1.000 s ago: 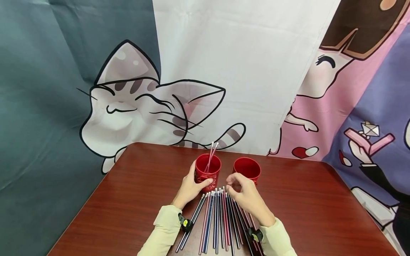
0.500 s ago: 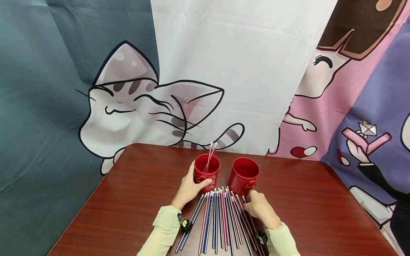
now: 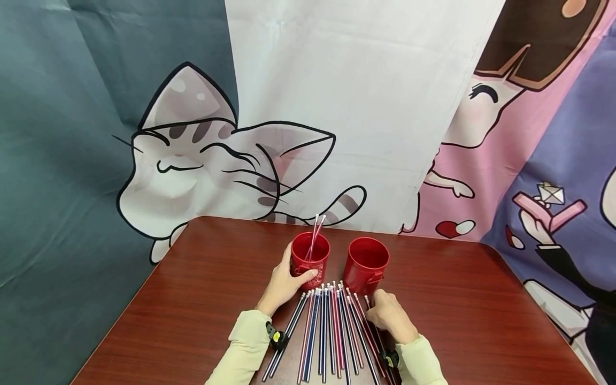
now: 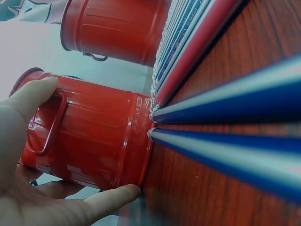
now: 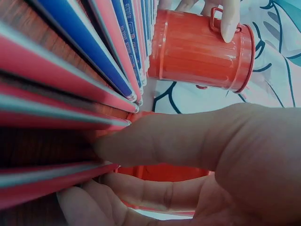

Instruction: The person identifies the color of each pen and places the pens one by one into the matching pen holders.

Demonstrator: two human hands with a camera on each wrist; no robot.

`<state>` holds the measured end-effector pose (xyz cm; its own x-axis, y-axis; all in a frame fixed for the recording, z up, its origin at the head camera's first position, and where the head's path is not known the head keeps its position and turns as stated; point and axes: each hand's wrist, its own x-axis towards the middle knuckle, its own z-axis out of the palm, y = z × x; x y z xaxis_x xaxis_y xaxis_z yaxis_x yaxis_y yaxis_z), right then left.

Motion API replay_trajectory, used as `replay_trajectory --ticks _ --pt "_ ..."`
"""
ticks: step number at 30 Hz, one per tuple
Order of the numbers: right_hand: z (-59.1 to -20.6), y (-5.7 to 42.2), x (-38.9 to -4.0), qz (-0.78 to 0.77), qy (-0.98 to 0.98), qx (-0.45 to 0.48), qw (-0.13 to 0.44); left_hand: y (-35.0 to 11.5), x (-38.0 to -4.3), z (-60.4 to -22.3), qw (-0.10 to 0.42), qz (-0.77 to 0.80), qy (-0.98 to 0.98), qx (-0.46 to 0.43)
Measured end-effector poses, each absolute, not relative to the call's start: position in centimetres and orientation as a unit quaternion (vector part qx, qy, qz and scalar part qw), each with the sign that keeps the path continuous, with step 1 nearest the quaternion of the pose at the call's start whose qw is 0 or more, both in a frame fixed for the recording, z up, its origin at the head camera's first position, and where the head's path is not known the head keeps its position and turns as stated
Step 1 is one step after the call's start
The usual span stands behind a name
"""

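My left hand (image 3: 282, 282) grips a small red metal bucket (image 3: 316, 272), thumb at its front by the wire handle and fingers round its side. Two pencils (image 3: 315, 238) stand leaning inside it. A second red bucket (image 3: 364, 266) stands upright to its right. My right hand (image 3: 391, 314) is low at the right end of the row of pencils (image 3: 332, 331). In the right wrist view its thumb and curled fingers pinch the end of a red striped pencil (image 5: 56, 182) lying on the table; part of that end is hidden by the fingers.
Several blue and red striped pencils lie fanned out, their white eraser ends toward the buckets. Below the left hand, two dark blue ones (image 3: 285, 338) lie apart. The brown wooden table (image 3: 202, 289) ends at a printed cartoon curtain (image 3: 375, 107).
My right hand has come down from in front of the right bucket to the rightmost pencil and closed on its end. The left hand has stayed on its bucket.
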<state>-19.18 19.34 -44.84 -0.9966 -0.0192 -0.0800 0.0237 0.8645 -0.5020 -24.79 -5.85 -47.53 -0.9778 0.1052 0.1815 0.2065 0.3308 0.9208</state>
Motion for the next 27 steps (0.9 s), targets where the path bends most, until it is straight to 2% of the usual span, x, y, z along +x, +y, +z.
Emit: replay_trajectory --ticks 6,19,27 --pt "-44.7 19.1 -19.0 -0.249 0.968 -0.011 0.026 -5.7 -24.9 -47.5 0.045 -0.572 -0.813 -0.101" --pt "-42.5 18.4 -18.8 -0.285 0.958 -0.004 0.033 -5.7 -25.0 -47.5 0.042 -0.572 -0.813 -0.1" --pt "-39.2 17.6 -18.3 -0.361 0.931 -0.046 -0.041 -5.8 -24.9 -47.6 0.042 -0.571 -0.815 -0.094"
